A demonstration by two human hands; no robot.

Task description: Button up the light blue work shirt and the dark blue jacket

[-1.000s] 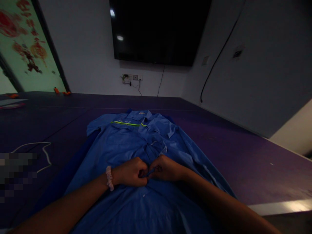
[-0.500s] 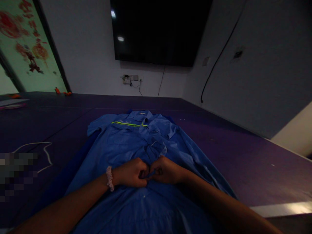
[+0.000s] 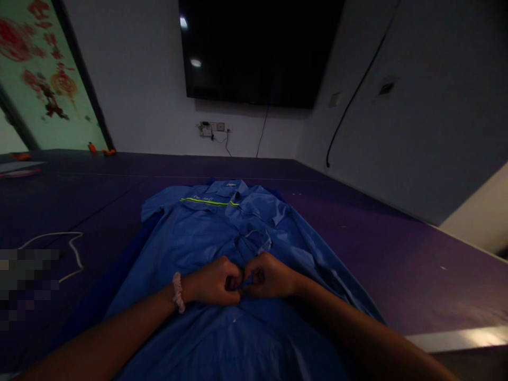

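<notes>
I have both hands meeting over the middle of the blue shirt [image 3: 190, 241], which lies spread on the purple surface [image 3: 357, 222] with its collar [image 3: 234, 188] at the far end and its lower part running to the near edge of my view. Little has changed over the last second: my left hand [image 3: 216, 280] has held its place, while the thumb and fingers of my right hand [image 3: 273, 276] have shifted slightly against the cloth, and the strip of it between the two now shows as a smaller patch. I read that as a fine fingertip adjustment at one spot, not a move to another part of the garment.

Both hands are clamped on the shirt's front, the left in a loose curl, the right in a pinch, with their fingertips almost touching. Exactly what sits inside the grip I cannot tell; the fingers cover it and the light is dim.

Farther up, the yellow-green stripe [image 3: 206, 201] crosses the chest as it did a moment ago, so the upper part seems undisturbed. A darker blue cloth [image 3: 137, 256] shows along the shirt's left side, and a white cable [image 3: 75, 248] lies farther left, well apart from my hands.
</notes>
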